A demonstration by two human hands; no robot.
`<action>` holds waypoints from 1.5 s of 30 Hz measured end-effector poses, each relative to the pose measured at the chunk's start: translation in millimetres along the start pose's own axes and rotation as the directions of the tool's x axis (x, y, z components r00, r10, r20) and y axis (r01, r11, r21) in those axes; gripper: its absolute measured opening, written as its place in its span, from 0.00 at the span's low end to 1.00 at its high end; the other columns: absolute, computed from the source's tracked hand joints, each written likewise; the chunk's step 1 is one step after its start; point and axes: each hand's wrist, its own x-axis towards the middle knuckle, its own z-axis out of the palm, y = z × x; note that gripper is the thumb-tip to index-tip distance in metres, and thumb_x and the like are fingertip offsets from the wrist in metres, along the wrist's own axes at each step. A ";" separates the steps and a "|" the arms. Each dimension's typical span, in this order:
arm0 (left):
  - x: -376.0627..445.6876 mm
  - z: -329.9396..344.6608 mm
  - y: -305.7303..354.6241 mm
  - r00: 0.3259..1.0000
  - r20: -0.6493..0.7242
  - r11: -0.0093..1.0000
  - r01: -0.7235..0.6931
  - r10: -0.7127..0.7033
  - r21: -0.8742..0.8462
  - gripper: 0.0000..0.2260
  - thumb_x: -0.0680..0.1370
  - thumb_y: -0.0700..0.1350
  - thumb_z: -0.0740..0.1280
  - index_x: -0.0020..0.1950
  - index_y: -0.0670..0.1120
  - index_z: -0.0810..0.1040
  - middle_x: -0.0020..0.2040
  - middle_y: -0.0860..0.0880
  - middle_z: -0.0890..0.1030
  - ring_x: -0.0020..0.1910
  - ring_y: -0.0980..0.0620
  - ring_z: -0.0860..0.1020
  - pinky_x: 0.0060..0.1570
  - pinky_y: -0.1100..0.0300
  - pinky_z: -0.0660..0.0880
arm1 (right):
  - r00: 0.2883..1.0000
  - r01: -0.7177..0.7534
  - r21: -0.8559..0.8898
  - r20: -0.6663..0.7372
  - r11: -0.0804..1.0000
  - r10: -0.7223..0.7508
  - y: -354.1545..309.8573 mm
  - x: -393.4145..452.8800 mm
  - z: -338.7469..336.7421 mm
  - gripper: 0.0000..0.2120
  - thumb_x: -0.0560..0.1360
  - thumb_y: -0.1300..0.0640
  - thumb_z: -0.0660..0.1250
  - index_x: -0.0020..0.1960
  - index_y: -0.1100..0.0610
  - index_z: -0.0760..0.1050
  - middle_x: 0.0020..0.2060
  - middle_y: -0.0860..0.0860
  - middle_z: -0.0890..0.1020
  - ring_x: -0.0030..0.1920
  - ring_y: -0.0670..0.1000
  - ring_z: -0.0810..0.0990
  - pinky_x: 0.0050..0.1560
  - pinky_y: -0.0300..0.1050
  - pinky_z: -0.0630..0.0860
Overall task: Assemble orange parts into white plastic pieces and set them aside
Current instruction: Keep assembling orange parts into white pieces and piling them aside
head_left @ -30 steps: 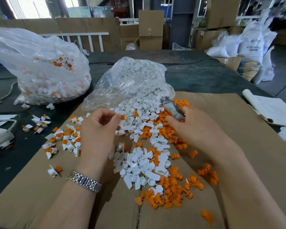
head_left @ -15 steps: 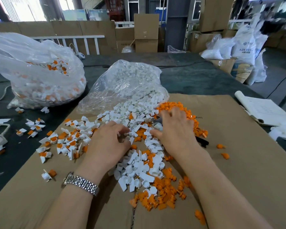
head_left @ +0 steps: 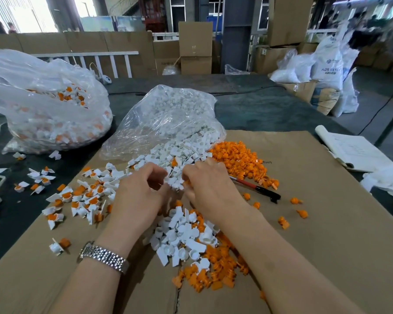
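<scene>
Left hand and right hand, fingers curled, pinch white plastic pieces mid-cardboard amid the heap, orange parts piled far right; parts look light, stiff, small, best pinched by their edges.

Single head-worn wide-angle view, forward and down, close over cardboard sheet, far background perhaps blurred.

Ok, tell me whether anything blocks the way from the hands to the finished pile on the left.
Nothing visible does. The left hand and right hand meet over the white pieces, and the finished pile lies just left of the left hand on open cardboard. The pen lies on the right, out of the way.
</scene>
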 end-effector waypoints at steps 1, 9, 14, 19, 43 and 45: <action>0.2 -1.5 0.0 1.000 0.004 0.998 0.013 -0.013 -0.067 0.07 0.78 0.42 0.73 0.50 0.55 0.80 0.45 0.58 0.82 0.42 0.63 0.79 0.39 0.68 0.72 | 1.000 -0.022 0.058 -0.018 0.998 0.023 0.9 -0.3 -2.3 0.10 0.81 0.54 0.60 0.61 0.53 0.75 0.54 0.52 0.78 0.59 0.55 0.72 0.59 0.52 0.69; -1.6 -6.6 4.1 0.970 0.227 0.863 0.187 -0.087 -0.469 0.06 0.81 0.46 0.70 0.51 0.56 0.85 0.43 0.55 0.87 0.41 0.58 0.86 0.38 0.68 0.77 | 0.958 -0.193 0.743 0.003 0.640 0.285 5.5 -9.9 -24.7 0.02 0.77 0.59 0.69 0.48 0.55 0.81 0.39 0.48 0.84 0.35 0.40 0.82 0.35 0.33 0.76; 2.3 -5.0 -1.3 0.938 0.344 0.726 0.263 -0.038 -0.636 0.07 0.79 0.46 0.71 0.54 0.53 0.87 0.49 0.46 0.87 0.49 0.49 0.85 0.50 0.59 0.80 | 0.963 -0.175 0.896 0.070 0.408 0.260 5.7 -13.4 -34.1 0.02 0.78 0.57 0.71 0.49 0.55 0.82 0.41 0.49 0.85 0.43 0.45 0.84 0.43 0.34 0.79; 3.9 -1.3 -3.7 0.929 0.370 0.516 0.320 -0.007 -0.795 0.11 0.73 0.43 0.72 0.53 0.44 0.88 0.48 0.43 0.86 0.46 0.50 0.83 0.47 0.63 0.81 | 0.968 -0.182 0.892 0.087 0.415 0.236 4.9 -14.9 -36.7 0.03 0.78 0.58 0.71 0.50 0.57 0.82 0.42 0.52 0.85 0.45 0.49 0.83 0.48 0.41 0.81; 2.2 -8.2 4.1 0.942 0.335 0.433 0.290 0.031 -0.854 0.08 0.74 0.39 0.71 0.51 0.43 0.88 0.47 0.43 0.86 0.43 0.49 0.84 0.45 0.62 0.82 | 0.992 0.020 0.831 -0.084 0.556 0.091 10.9 -17.4 -36.2 0.09 0.76 0.59 0.74 0.55 0.51 0.83 0.41 0.47 0.83 0.42 0.43 0.81 0.47 0.40 0.80; 1.8 -8.2 3.6 0.952 0.305 0.433 0.268 0.017 -0.861 0.09 0.73 0.39 0.72 0.52 0.43 0.87 0.48 0.41 0.86 0.44 0.48 0.85 0.44 0.61 0.82 | 0.986 0.052 0.783 -0.138 0.620 0.092 8.8 -17.7 -34.3 0.09 0.75 0.59 0.74 0.55 0.52 0.83 0.42 0.47 0.83 0.43 0.45 0.81 0.48 0.40 0.79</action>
